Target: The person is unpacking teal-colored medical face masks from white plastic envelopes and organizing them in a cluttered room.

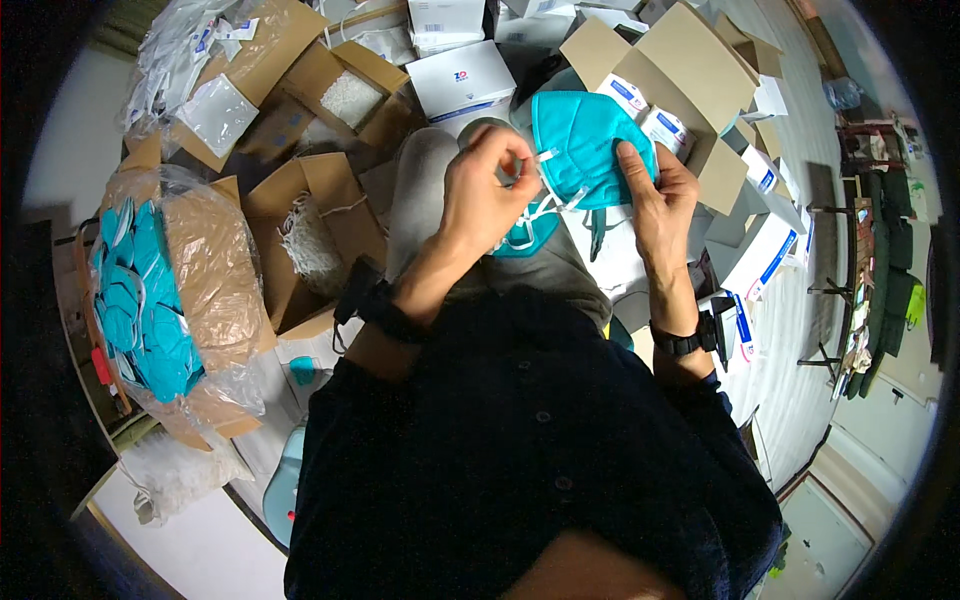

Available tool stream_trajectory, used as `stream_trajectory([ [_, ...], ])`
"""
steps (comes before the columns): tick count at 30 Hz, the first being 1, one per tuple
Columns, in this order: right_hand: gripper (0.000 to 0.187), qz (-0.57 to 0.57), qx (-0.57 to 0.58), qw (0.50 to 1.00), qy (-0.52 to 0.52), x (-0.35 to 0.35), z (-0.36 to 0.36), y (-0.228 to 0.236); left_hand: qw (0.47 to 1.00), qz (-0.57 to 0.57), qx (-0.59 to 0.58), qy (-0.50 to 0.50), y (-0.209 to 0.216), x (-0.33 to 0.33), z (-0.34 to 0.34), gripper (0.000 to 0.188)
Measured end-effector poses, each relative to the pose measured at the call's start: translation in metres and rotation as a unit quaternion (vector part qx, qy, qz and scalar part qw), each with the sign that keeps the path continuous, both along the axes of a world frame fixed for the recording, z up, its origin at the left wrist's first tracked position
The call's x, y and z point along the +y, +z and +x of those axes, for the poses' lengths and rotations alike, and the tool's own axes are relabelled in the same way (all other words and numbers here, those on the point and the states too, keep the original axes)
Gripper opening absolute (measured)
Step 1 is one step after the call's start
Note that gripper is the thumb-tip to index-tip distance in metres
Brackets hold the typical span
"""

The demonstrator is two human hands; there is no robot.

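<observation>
My right hand (pixel 660 205) grips a teal face mask (pixel 590 140) by its right side, thumb on the front. White clips and a thin white strap show along the mask's left and lower edges. At that left edge my left hand (pixel 487 190) is closed, its thumb and forefinger pinched on the white strap beside a clip. Below, another teal mask (pixel 527 238) rests on my lap, partly hidden by the held one and its straps.
Left stands a plastic-lined carton (pixel 215 270) with many teal masks (pixel 140 300). Cartons with white straps (pixel 310 240) and white pieces (pixel 352 98) are beside my leg. White boxes (pixel 462 80) lie ahead; an open carton (pixel 690 60) with small packages stands right.
</observation>
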State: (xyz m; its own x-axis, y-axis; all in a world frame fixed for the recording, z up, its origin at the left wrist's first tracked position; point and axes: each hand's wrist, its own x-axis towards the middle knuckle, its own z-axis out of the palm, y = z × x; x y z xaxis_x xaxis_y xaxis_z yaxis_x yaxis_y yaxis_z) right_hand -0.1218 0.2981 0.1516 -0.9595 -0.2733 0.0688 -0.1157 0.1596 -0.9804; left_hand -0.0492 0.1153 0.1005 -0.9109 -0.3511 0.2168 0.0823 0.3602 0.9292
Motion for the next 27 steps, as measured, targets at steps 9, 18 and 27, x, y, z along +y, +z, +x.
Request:
stream_trajectory([
  [9, 0.019, -0.031, -0.006, 0.999, -0.018, 0.001, -0.012, -0.009, 0.912, 0.362, -0.132, -0.140, 0.010, -0.002, -0.005, 0.017],
  [18, 0.017, -0.048, -0.021, 0.998, -0.033, -0.003, -0.021, -0.027, 0.936, 0.239, -0.171, -0.196, -0.009, 0.011, -0.003, 0.022],
  [27, 0.021, 0.023, -0.033, 0.997, -0.066, 0.040, -0.048, -0.067, 0.931, 0.199, -0.060, -0.299, 0.029, -0.046, 0.027, 0.016],
])
